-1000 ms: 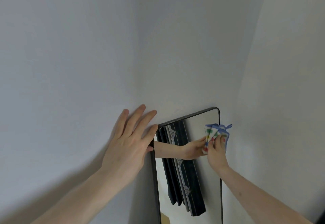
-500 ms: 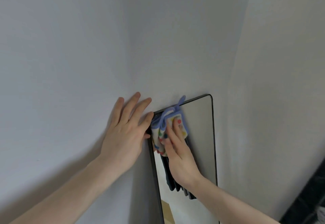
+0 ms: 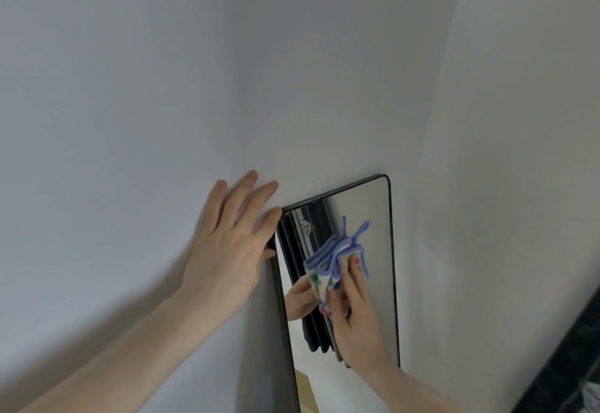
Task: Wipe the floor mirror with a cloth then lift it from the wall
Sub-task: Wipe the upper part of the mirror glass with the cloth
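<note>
The floor mirror (image 3: 378, 218) has a thin black frame and leans against the white wall, with its top edge in view. My left hand (image 3: 233, 244) lies flat on the wall beside the mirror's top left corner, fingers straight and thumb against the frame's left edge. My right hand (image 3: 354, 308) holds a bunched cloth (image 3: 334, 263), white with coloured dots and a blue border, and presses it on the glass in the upper middle. The glass reflects that hand and the cloth.
The mirror stands near a corner where two white walls (image 3: 487, 153) meet. A dark, marbled object (image 3: 571, 360) juts in at the bottom right. Dark striped fabric shows as a reflection in the glass.
My right hand swept the cloth from the mirror's right edge to its top left corner, then back down toward the middle. My left hand has stayed by the top left corner.
</note>
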{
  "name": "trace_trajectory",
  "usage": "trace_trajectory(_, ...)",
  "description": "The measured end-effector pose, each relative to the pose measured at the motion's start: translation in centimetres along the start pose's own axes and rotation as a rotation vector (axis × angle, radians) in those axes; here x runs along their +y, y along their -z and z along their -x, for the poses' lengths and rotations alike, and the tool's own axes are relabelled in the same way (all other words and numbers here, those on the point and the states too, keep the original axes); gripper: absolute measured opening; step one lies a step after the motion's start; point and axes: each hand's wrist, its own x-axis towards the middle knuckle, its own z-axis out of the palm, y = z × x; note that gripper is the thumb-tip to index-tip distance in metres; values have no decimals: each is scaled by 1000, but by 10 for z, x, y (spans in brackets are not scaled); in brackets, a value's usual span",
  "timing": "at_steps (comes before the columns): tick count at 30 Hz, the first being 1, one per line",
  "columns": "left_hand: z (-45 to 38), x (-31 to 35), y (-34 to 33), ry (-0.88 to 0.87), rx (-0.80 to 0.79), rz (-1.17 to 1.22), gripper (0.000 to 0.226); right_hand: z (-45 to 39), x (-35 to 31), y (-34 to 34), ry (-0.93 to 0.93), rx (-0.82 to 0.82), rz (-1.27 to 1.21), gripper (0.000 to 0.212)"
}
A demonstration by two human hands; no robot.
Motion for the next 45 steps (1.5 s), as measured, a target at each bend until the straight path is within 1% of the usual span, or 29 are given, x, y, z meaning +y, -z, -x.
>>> trace_trajectory(3,1,0,-1,1,0,-1,61,-26,18,14,-86,29,74,69)
trace_trajectory(6,0,0,-2,0,7,-4,62,-58,35,31,-120,26,139,70)
trace_trajectory(12,0,1,-4,5,11,-11,63,-122,69,61,-197,111,-54,58)
trace_trajectory(15,-1,0,-3,7,10,-17,62,-135,70,66,-257,128,-138,53)
trace_trajectory(18,-1,1,-2,9,8,-23,62,-130,58,61,-295,135,-194,55)
trace_trajectory(21,-1,0,-2,8,-2,-29,63,-115,31,52,-249,143,-207,64)
trace_trajectory(24,-1,0,-1,7,-9,-32,63,-97,-2,42,-175,95,-211,70)
trace_trajectory(27,0,0,-1,2,-4,-25,62,-81,-35,27,-87,6,-213,64)
trace_trajectory(29,0,0,-1,0,1,-21,62,-70,-59,18,35,-10,-200,62)
trace_trajectory(31,0,0,0,-3,1,-17,62,-59,-83,8,132,-17,-143,54)
trace_trajectory(33,-1,0,1,-3,2,-7,61,-49,-101,1,163,-44,-118,50)
trace_trajectory(36,0,0,2,-3,2,-3,59,-42,-102,-4,220,-61,-74,54)
trace_trajectory(39,0,0,3,-6,-6,-11,60,-52,-81,0,202,15,-52,53)
trace_trajectory(42,0,0,5,-5,-17,-23,62,-66,-61,4,29,99,-67,59)
trace_trajectory(43,1,0,5,-5,-18,-28,62,-69,-58,4,-8,107,-74,62)
trace_trajectory(45,1,-1,5,-6,-18,-29,62,-63,-59,0,-19,95,-100,64)
